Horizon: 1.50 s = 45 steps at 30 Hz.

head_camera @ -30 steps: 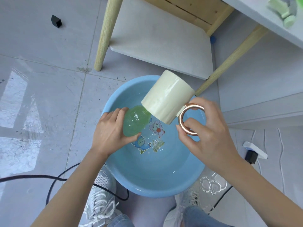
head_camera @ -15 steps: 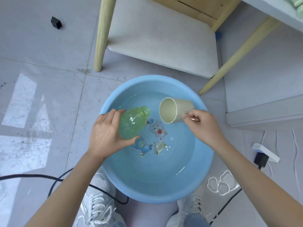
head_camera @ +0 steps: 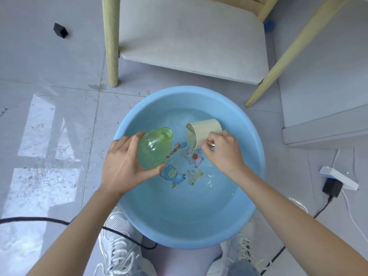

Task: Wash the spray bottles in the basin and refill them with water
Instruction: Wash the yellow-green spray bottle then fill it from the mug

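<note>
A blue basin (head_camera: 256, 156) holding shallow water sits on the floor between my feet. My left hand (head_camera: 121, 168) grips a green translucent spray bottle (head_camera: 154, 149) without its cap, tilted with the open neck up and to the right, over the basin's left side. My right hand (head_camera: 223, 150) holds a cream mug (head_camera: 203, 132) by its copper handle. The mug lies on its side, mouth to the left, dipped into the water at the basin's far side.
A wooden stool with pale legs (head_camera: 111, 40) and a white shelf (head_camera: 191, 34) stands just beyond the basin. A white power strip with a black plug (head_camera: 334, 182) lies to the right. A black cable (head_camera: 49, 220) runs on the left floor. A small black block (head_camera: 60, 30) sits far left.
My right hand has lowered the mug from above the bottle down into the basin water, turning it on its side. The left hand holds the bottle, now with its neck uncovered.
</note>
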Each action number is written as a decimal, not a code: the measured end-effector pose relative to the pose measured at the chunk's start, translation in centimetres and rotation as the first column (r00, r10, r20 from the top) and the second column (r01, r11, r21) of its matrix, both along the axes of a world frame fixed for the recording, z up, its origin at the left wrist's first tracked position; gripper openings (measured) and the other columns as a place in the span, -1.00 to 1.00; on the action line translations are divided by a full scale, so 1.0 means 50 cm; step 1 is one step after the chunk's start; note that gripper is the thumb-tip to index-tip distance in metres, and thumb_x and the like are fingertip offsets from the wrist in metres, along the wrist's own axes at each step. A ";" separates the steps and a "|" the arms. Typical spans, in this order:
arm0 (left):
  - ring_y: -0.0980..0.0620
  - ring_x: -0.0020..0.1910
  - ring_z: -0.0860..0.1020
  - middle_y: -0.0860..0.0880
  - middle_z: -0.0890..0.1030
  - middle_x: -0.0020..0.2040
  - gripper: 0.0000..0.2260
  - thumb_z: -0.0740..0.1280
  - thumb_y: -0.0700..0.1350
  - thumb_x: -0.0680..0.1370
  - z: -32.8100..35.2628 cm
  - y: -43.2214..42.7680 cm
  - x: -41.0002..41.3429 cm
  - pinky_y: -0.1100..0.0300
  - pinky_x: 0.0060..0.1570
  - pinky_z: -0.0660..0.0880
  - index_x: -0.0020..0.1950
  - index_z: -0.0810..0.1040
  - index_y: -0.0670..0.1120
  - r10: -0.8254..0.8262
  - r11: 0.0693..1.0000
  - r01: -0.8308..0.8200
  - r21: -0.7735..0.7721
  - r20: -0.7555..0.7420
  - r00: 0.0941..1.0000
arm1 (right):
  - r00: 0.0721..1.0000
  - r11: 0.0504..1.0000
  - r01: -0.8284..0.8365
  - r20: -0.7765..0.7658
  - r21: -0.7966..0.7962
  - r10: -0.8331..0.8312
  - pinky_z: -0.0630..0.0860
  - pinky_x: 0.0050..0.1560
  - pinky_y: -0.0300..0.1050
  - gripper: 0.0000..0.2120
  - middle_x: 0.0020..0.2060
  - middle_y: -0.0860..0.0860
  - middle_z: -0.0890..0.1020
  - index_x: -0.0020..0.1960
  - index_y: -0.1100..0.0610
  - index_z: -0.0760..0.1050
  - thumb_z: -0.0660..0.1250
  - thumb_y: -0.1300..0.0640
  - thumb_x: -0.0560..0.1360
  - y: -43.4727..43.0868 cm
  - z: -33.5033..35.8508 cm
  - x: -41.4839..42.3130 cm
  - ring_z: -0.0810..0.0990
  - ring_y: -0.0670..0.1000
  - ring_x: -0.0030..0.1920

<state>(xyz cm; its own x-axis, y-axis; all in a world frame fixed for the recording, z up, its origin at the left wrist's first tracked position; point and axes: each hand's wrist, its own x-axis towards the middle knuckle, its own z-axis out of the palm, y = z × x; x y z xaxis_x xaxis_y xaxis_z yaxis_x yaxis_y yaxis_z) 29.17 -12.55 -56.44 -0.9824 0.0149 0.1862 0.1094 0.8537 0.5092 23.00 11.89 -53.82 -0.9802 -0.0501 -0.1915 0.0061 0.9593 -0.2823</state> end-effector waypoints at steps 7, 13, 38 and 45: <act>-0.12 -0.10 0.57 -0.10 0.64 -0.10 -0.28 0.33 0.36 0.28 -0.001 -0.001 0.001 0.11 0.01 0.36 0.15 0.46 -0.21 -0.011 0.999 0.011 -0.031 0.010 1.000 | 0.993 0.986 0.103 0.079 -0.133 -0.093 0.29 -0.23 -0.14 -0.71 -0.40 -0.05 0.53 -0.36 0.10 0.39 0.30 0.08 0.51 0.014 0.042 -0.019 0.46 0.03 -0.24; -0.03 -0.09 0.48 -0.06 0.62 -0.14 -0.31 0.33 0.36 0.28 0.001 -0.001 -0.001 0.13 -0.01 0.34 0.17 0.40 -0.13 -0.014 1.000 0.014 0.000 -0.025 1.000 | 0.906 0.853 0.379 0.330 -0.359 -0.264 0.51 -0.18 -0.14 -0.68 -0.40 0.02 0.50 -0.34 0.12 0.47 0.34 -0.05 0.49 0.068 0.099 -0.025 0.49 -0.04 -0.30; -0.08 -0.11 0.56 -0.02 0.62 -0.14 -0.31 0.36 0.34 0.27 -0.007 -0.007 0.002 0.15 -0.02 0.33 0.18 0.46 -0.14 -0.047 0.999 0.048 0.014 -0.031 0.998 | 0.982 0.776 0.182 0.153 -0.605 -0.111 0.50 0.06 -0.02 -0.74 -0.16 0.25 0.58 -0.38 -0.02 0.56 0.42 -0.07 0.45 -0.038 0.277 0.047 0.59 0.31 -0.06; -0.09 -0.11 0.54 -0.03 0.60 -0.15 -0.31 0.39 0.31 0.26 -0.009 -0.007 0.003 0.14 -0.03 0.33 0.18 0.48 -0.17 -0.036 0.999 0.037 0.018 -0.039 0.999 | 0.985 0.798 0.161 0.139 -0.580 -0.098 0.48 -0.10 -0.42 -0.63 -0.19 0.11 0.63 -0.42 -0.06 0.56 0.33 0.24 0.52 -0.051 0.277 0.052 0.61 -0.04 -0.18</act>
<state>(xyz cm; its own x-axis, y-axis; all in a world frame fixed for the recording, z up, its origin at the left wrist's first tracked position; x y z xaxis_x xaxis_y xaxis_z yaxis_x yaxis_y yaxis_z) 29.33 -12.89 -56.88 -0.9734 0.0468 0.2244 0.1602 0.8390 0.5200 25.61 9.35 -39.95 -0.9637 -0.0579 -0.2607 0.1758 0.5973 -0.7825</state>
